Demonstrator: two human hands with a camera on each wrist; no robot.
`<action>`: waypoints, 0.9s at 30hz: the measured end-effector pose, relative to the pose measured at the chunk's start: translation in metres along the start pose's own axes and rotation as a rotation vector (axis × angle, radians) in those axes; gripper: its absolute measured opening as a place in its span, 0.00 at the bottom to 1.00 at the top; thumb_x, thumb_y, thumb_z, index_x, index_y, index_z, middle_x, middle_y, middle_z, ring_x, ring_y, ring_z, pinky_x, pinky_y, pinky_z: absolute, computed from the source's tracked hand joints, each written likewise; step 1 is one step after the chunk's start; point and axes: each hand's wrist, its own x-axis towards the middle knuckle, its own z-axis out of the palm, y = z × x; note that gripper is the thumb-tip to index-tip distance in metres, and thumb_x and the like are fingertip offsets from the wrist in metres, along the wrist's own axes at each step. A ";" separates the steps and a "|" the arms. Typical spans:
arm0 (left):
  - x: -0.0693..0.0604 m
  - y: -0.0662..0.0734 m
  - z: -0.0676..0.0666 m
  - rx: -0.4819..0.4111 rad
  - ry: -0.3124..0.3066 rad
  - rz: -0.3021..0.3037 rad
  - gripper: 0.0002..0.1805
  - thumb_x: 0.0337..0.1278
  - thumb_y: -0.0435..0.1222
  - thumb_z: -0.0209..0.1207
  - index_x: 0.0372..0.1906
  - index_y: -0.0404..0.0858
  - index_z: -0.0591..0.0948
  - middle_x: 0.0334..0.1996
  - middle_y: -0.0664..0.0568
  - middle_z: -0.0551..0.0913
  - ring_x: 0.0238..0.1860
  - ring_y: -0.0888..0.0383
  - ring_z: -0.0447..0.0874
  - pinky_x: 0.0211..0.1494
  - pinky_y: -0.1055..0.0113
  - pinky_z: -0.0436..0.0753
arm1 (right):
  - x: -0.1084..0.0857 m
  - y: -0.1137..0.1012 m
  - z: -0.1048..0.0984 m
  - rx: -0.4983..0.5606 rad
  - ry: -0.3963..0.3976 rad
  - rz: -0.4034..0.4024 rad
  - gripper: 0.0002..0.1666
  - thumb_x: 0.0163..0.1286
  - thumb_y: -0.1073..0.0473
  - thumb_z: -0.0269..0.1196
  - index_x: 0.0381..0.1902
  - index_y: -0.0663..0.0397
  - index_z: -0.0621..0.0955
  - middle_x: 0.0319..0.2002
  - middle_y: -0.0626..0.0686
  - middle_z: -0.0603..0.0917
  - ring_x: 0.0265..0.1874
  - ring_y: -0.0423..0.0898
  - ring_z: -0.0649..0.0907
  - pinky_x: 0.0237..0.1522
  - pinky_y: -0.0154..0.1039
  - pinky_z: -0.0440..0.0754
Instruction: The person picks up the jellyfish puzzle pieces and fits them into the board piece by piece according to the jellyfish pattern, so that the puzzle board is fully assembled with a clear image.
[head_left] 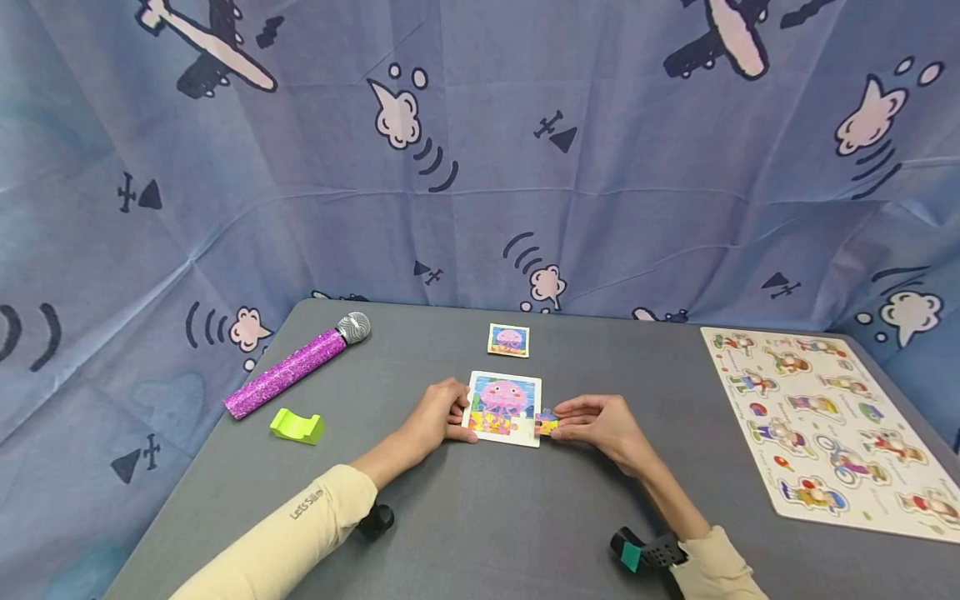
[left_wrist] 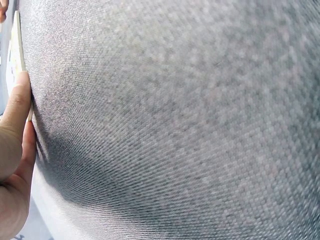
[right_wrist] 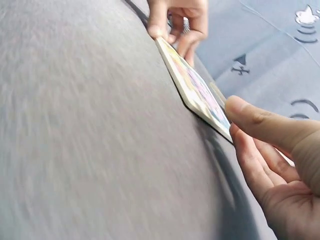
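A square jigsaw board (head_left: 527, 433) with a pink jellyfish picture lies at the middle of the table. Its lower right corner is bare, without a piece. My left hand (head_left: 433, 422) grips the board's left edge, thumb on top near the lower corner; the left wrist view shows a finger beneath that edge. Between thumb and fingers my right hand (head_left: 606, 429) pinches a jigsaw piece (head_left: 545, 423), yellow and blue, at the board's right edge beside the bare corner. In the right wrist view the fingers mostly hide this piece.
Behind the board lies a small jellyfish picture card (head_left: 508, 340). A purple glitter microphone (head_left: 296, 371) and a lime green curved block (head_left: 297, 426) are on the left. At the right lies a large pegboard puzzle (head_left: 840, 429) with figures. A patterned curtain (head_left: 480, 167) hangs behind the table.
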 end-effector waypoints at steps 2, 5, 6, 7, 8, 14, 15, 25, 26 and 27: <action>0.000 0.000 0.000 -0.003 0.001 0.002 0.25 0.23 0.33 0.80 0.25 0.30 0.74 0.30 0.44 0.77 0.27 0.56 0.75 0.30 0.76 0.73 | 0.003 -0.001 0.007 -0.028 0.009 -0.017 0.21 0.49 0.74 0.72 0.42 0.79 0.79 0.37 0.67 0.85 0.31 0.42 0.86 0.34 0.34 0.83; 0.000 0.001 0.000 -0.010 0.001 0.003 0.25 0.23 0.33 0.80 0.25 0.30 0.74 0.30 0.44 0.77 0.27 0.56 0.75 0.30 0.76 0.74 | 0.007 0.000 0.017 -0.086 0.041 -0.043 0.20 0.48 0.73 0.74 0.39 0.76 0.81 0.33 0.64 0.86 0.28 0.42 0.86 0.30 0.31 0.82; 0.000 0.001 0.000 -0.011 0.001 0.003 0.25 0.23 0.33 0.80 0.26 0.30 0.74 0.30 0.45 0.77 0.27 0.56 0.75 0.30 0.76 0.74 | 0.008 0.000 0.020 -0.109 0.049 -0.053 0.19 0.47 0.72 0.74 0.39 0.75 0.82 0.33 0.63 0.86 0.28 0.42 0.86 0.29 0.31 0.81; 0.000 0.001 0.000 -0.013 0.000 0.001 0.25 0.23 0.33 0.80 0.26 0.30 0.74 0.30 0.45 0.76 0.27 0.56 0.75 0.30 0.76 0.74 | 0.008 0.001 0.023 -0.137 0.063 -0.059 0.19 0.46 0.72 0.74 0.38 0.73 0.83 0.31 0.62 0.86 0.27 0.41 0.85 0.28 0.30 0.80; 0.000 0.001 0.000 -0.014 -0.002 -0.002 0.25 0.23 0.33 0.80 0.26 0.30 0.74 0.29 0.45 0.76 0.27 0.56 0.75 0.30 0.76 0.74 | 0.009 0.001 0.026 -0.162 0.077 -0.062 0.18 0.46 0.72 0.75 0.37 0.72 0.83 0.31 0.61 0.86 0.26 0.41 0.85 0.27 0.30 0.80; 0.000 0.003 0.001 -0.016 -0.008 -0.014 0.25 0.24 0.33 0.80 0.25 0.30 0.73 0.26 0.47 0.73 0.27 0.56 0.73 0.30 0.76 0.73 | 0.010 0.001 0.037 -0.282 0.126 -0.049 0.16 0.44 0.72 0.76 0.34 0.67 0.85 0.28 0.56 0.87 0.22 0.39 0.83 0.22 0.31 0.79; 0.000 0.003 0.001 -0.016 -0.008 -0.015 0.25 0.25 0.33 0.80 0.25 0.30 0.73 0.26 0.46 0.73 0.26 0.56 0.73 0.30 0.76 0.72 | 0.010 0.001 0.038 -0.291 0.130 -0.044 0.16 0.44 0.72 0.76 0.34 0.66 0.85 0.28 0.56 0.87 0.22 0.39 0.83 0.22 0.31 0.79; -0.001 0.004 -0.001 -0.003 -0.016 -0.008 0.26 0.24 0.34 0.80 0.26 0.30 0.73 0.25 0.47 0.72 0.26 0.57 0.71 0.29 0.76 0.72 | 0.010 -0.003 0.037 -0.260 0.087 -0.066 0.17 0.46 0.73 0.75 0.36 0.68 0.84 0.31 0.59 0.86 0.26 0.45 0.84 0.25 0.30 0.79; -0.001 0.003 -0.001 -0.002 -0.013 -0.009 0.26 0.24 0.34 0.80 0.25 0.30 0.73 0.25 0.48 0.72 0.25 0.57 0.71 0.29 0.76 0.71 | 0.010 -0.004 0.037 -0.260 0.088 -0.074 0.15 0.46 0.72 0.74 0.35 0.68 0.84 0.31 0.58 0.86 0.26 0.45 0.84 0.25 0.30 0.80; -0.001 0.002 -0.001 0.000 -0.010 -0.008 0.26 0.24 0.34 0.80 0.25 0.31 0.73 0.24 0.48 0.71 0.25 0.58 0.71 0.29 0.75 0.71 | 0.010 -0.004 0.039 -0.268 0.091 -0.083 0.14 0.47 0.72 0.74 0.34 0.67 0.84 0.30 0.57 0.86 0.26 0.44 0.84 0.25 0.30 0.80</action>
